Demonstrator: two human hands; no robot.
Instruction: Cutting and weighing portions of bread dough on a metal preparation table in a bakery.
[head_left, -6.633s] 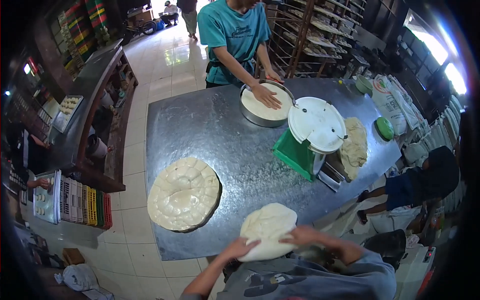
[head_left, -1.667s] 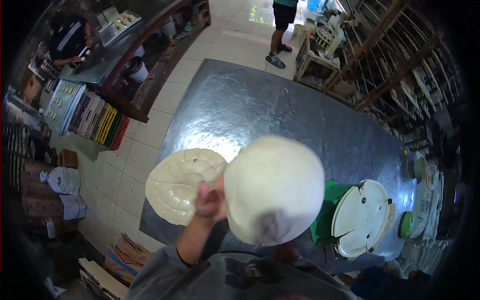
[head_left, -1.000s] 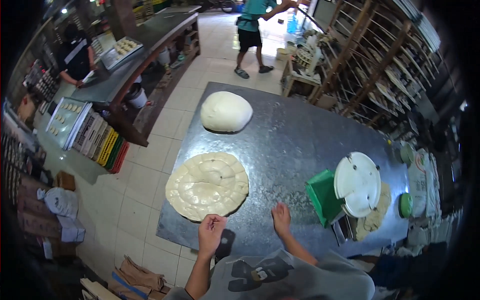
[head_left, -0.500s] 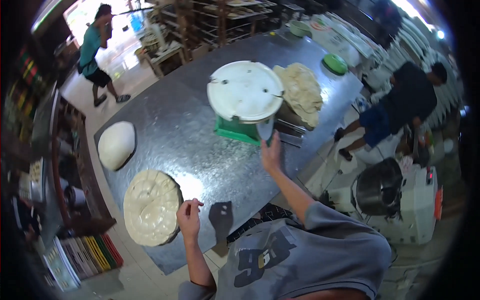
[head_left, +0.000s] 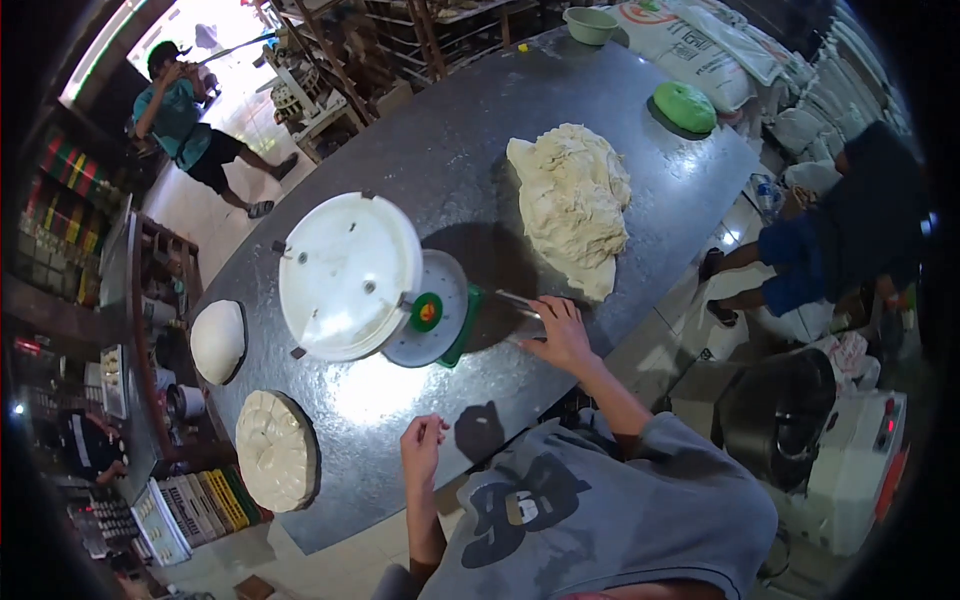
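Note:
My right hand [head_left: 562,338] reaches over the steel table with its fingers bent round a flat metal tool [head_left: 516,301], most of which the hand hides. Left of it stands a green dial scale [head_left: 465,325] with its round face [head_left: 408,345] toward me and a wide white pan [head_left: 350,275] on top. Nearer me, my left hand [head_left: 424,442] hovers over the table edge, fingers curled in, and nothing shows in them. A rough mound of dough [head_left: 575,205] lies beyond my right hand. At left sit a smooth dough ball [head_left: 217,342] and a flattened, scored dough round [head_left: 275,450].
A green bowl [head_left: 590,26] and a green rounded lump [head_left: 684,107] are at the table's far right. White sacks [head_left: 690,60] lie beyond. One person [head_left: 190,130] stands far left, another [head_left: 860,220] at right near a mixer [head_left: 850,460]. Coloured trays [head_left: 215,500] stand lower left.
The scale now appears farther left, its dial facing me, as the view shifts. My right hand has moved from beside the scale onto the metal tool. My left hand stays curled.

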